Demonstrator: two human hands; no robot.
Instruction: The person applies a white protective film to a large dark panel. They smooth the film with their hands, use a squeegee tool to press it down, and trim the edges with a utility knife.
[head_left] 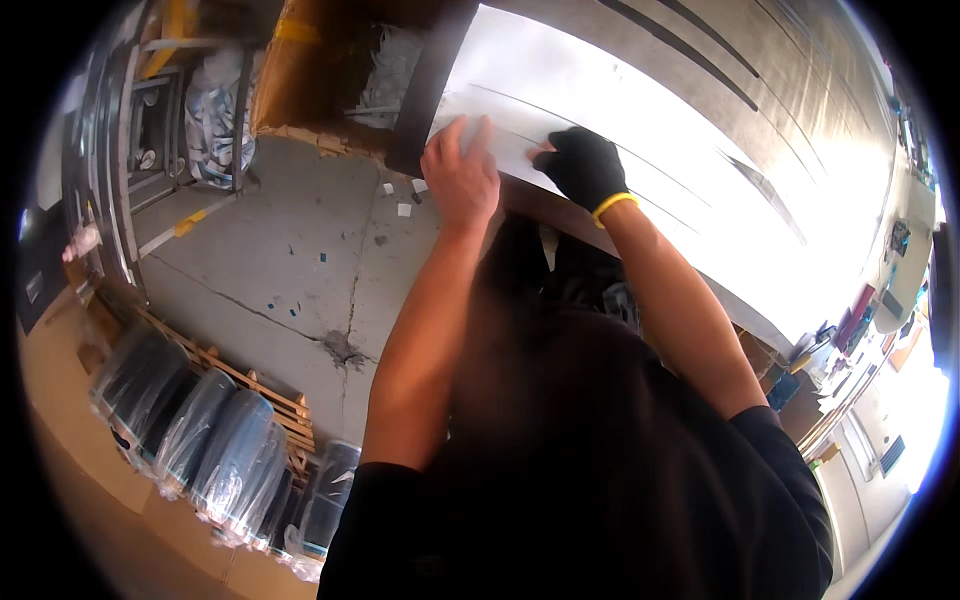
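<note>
My bare left hand (pixel 463 178) rests at the near left corner of a bright white sheet (pixel 540 70) on the workbench. Its fingers stretch forward and lie slightly apart. To its right, my right hand (pixel 585 172) wears a black glove with a yellow cuff. Its fingers are bent together, with bare tips pointing left, low over the sheet's near edge. Glare hides what, if anything, is between them. Thin dark lines cross the white surface, and I cannot tell whether they are edges of stacked sheets.
A cardboard box (pixel 290 75) with crumpled white material stands left of the bench. Farther left is a metal frame rack (pixel 130 160). Several plastic-wrapped dark rolls or panels (pixel 235 450) stand by a wooden pallet (pixel 285 410). Scraps lie on the cracked floor (pixel 230 250). Clutter fills the right side.
</note>
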